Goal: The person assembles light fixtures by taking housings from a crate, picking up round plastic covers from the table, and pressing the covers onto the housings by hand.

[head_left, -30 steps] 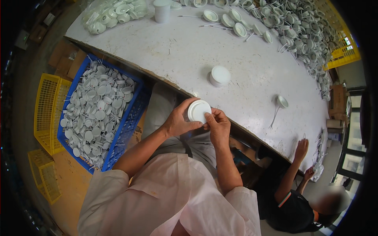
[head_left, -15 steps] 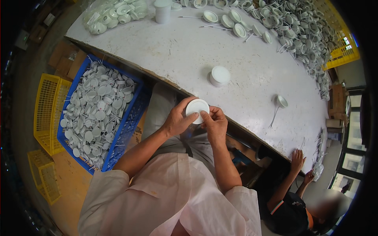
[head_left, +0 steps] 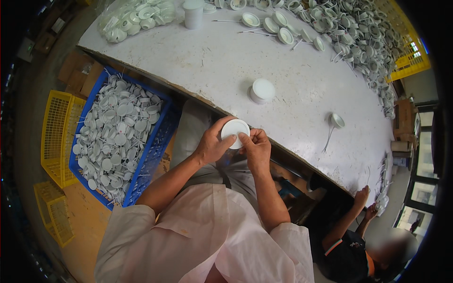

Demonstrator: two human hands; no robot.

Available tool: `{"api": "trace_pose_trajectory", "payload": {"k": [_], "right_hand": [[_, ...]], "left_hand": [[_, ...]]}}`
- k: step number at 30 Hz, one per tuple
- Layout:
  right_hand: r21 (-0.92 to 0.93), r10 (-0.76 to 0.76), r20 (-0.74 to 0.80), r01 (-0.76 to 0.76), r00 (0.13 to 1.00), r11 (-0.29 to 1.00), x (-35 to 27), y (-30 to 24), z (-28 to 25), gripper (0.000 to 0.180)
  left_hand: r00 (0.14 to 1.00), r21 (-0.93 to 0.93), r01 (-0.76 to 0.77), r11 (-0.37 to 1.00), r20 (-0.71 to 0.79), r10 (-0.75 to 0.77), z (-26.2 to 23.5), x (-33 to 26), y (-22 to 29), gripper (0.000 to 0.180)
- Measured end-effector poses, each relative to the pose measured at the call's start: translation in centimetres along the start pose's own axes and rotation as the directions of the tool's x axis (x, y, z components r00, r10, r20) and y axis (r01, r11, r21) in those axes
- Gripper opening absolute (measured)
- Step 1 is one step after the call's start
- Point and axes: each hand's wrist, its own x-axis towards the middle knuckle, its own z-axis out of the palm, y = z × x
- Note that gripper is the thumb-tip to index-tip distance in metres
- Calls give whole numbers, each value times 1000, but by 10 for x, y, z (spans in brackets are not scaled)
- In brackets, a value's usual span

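Observation:
Both of my hands hold one small round white cap (head_left: 234, 129) just in front of the near edge of the white table (head_left: 198, 61). My left hand (head_left: 212, 144) grips the cap from the left and below. My right hand (head_left: 255, 148) pinches its right rim with thumb and fingers. A short white jar-like piece (head_left: 261, 90) stands on the table just beyond my hands. Further right, a single cap with a thin stick (head_left: 334, 123) lies on the tabletop.
A blue crate (head_left: 120, 134) full of white caps sits at my left, with yellow crates (head_left: 55, 129) beyond it. Several more caps with sticks (head_left: 330, 28) and a bag of caps (head_left: 137, 16) cover the table's far side. Another person (head_left: 358, 236) crouches at lower right.
My hands have turned the cap slightly and stayed in place. The other person's raised hand at lower right has dropped lower.

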Motion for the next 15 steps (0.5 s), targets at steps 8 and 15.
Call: {"api": "trace_pose_trajectory", "payload": {"k": [8,15], "right_hand": [[-62,43,38,-41,998,997,1,2,-3,25],[-66,18,19,-16,1000,998,-3,-3,-2,22]], "left_hand": [[998,97,-61,993,-16,62,2,1,-4,43],[994,-102,108,989,-3,-109,7,7,-11,41]]}}
